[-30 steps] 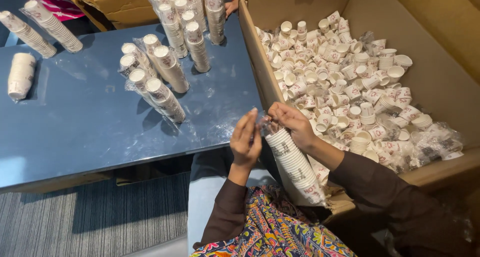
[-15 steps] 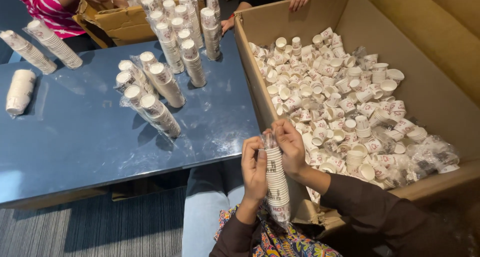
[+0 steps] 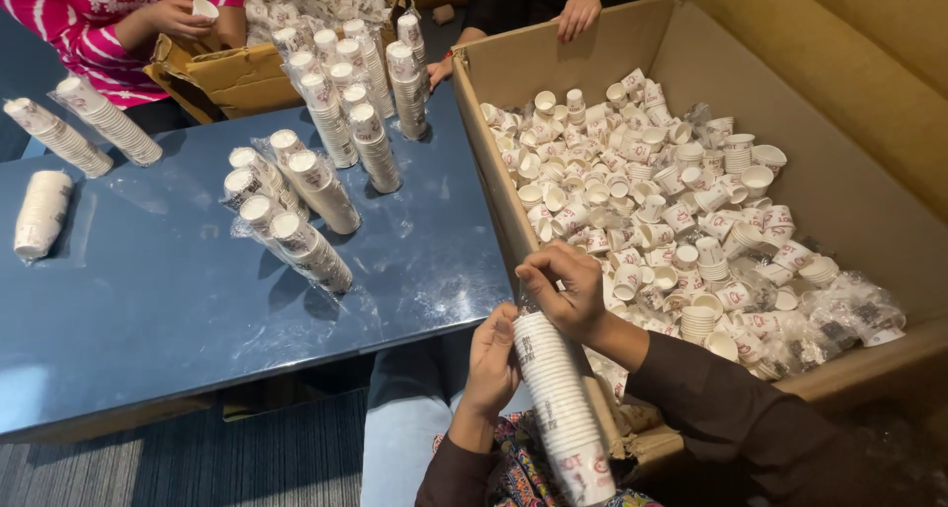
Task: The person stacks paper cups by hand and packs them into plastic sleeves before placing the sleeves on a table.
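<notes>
Head view shows both hands, left hand [image 3: 491,361] and right hand [image 3: 565,292], clamped on a tall stack of white paper cups [image 3: 558,403], several wrapped stacks [image 3: 296,211] resting on the blue table [image 3: 128,300], many loose cups [image 3: 671,211] left in the big cardboard box [image 3: 839,181].

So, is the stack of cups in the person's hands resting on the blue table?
No: the stack of cups is gripped between the left hand and right hand, off the blue table, beside the cardboard box.

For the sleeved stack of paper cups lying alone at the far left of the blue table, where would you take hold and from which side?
Grip the stack of paper cups around its middle, coming down from above, palm across its length. It lies on its side on the blue table with nothing touching it, so both long sides look free. A mid-length hold would probably keep the nested cups from sagging or sliding apart in the loose sleeve.
</notes>
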